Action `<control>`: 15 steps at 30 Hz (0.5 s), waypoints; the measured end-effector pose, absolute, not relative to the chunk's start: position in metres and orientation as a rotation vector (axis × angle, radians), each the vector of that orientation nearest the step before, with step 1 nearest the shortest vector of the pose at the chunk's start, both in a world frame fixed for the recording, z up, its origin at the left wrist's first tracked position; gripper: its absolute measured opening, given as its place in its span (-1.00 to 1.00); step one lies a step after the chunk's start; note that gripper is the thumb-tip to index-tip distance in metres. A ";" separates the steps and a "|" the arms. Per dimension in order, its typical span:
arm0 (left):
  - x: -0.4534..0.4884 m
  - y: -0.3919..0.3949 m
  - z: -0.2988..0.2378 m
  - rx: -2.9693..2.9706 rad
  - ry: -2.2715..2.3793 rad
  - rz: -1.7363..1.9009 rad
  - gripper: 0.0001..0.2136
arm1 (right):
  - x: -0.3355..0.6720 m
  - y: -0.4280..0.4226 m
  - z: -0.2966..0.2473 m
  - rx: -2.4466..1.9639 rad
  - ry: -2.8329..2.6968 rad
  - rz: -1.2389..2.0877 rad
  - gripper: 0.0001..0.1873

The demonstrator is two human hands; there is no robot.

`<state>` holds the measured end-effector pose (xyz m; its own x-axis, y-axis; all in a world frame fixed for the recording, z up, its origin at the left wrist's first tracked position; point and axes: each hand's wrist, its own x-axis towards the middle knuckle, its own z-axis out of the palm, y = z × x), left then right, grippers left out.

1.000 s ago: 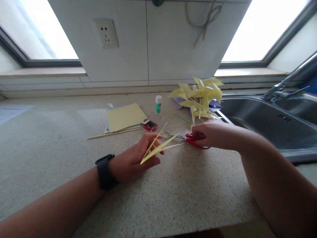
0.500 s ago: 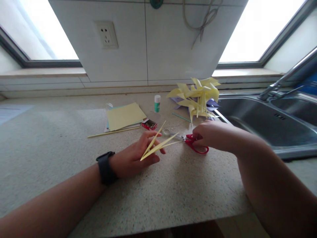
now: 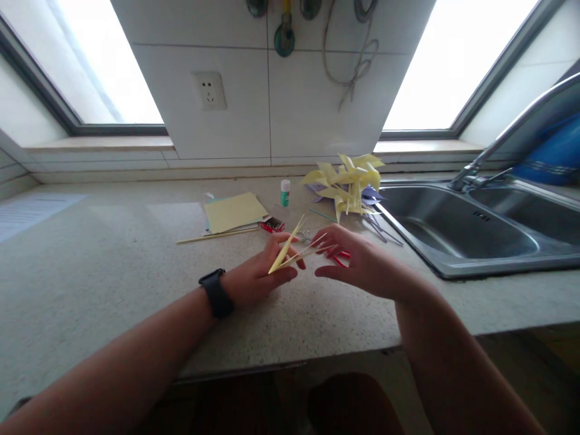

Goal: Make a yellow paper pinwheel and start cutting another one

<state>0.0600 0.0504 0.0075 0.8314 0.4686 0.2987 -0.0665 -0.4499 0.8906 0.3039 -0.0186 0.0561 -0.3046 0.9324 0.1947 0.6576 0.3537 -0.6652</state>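
My left hand point(image 3: 260, 269), with a dark watch on its wrist, holds a piece of pale yellow paper point(image 3: 284, 249) cut into narrow flaps that stand apart. Just to its right is my right hand point(image 3: 351, 257), fingers apart and thumb stretched toward the paper's tips; whether it touches them is unclear. Red-handled scissors point(image 3: 343, 260) lie on the counter, partly hidden behind my right fingers. A small red box point(image 3: 272, 225) of tiny pins or tacks sits beyond my left fingers.
Yellow paper pinwheels point(image 3: 347, 181) lie heaped at the back, purple ones beneath. A glue stick point(image 3: 285, 193) stands mid-counter. Left of it lie stacked paper sheets point(image 3: 233, 212) and a thin stick point(image 3: 217, 235). A metal sink point(image 3: 446, 260) borders the right.
My right hand has let go of the scissors and moved left to the yellow paper. My left hand keeps hold of the paper. The view has tilted up.
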 end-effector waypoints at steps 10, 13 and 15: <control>0.068 0.022 0.003 1.826 0.442 0.716 -0.56 | 0.251 -0.043 0.003 -1.004 -1.401 0.770 -0.65; 0.068 0.011 0.007 1.835 0.447 0.704 -0.54 | 0.245 -0.046 -0.001 -0.974 -1.342 0.743 -0.58; 0.068 0.004 0.008 1.841 0.446 0.714 -0.52 | 0.243 -0.047 -0.005 -0.971 -1.322 0.719 -0.60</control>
<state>0.0684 0.0037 0.0083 0.7511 0.6054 0.2634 -0.0290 -0.3683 0.9292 0.2426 -0.0468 -0.0045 0.1401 0.8794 0.4551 0.0958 0.4454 -0.8902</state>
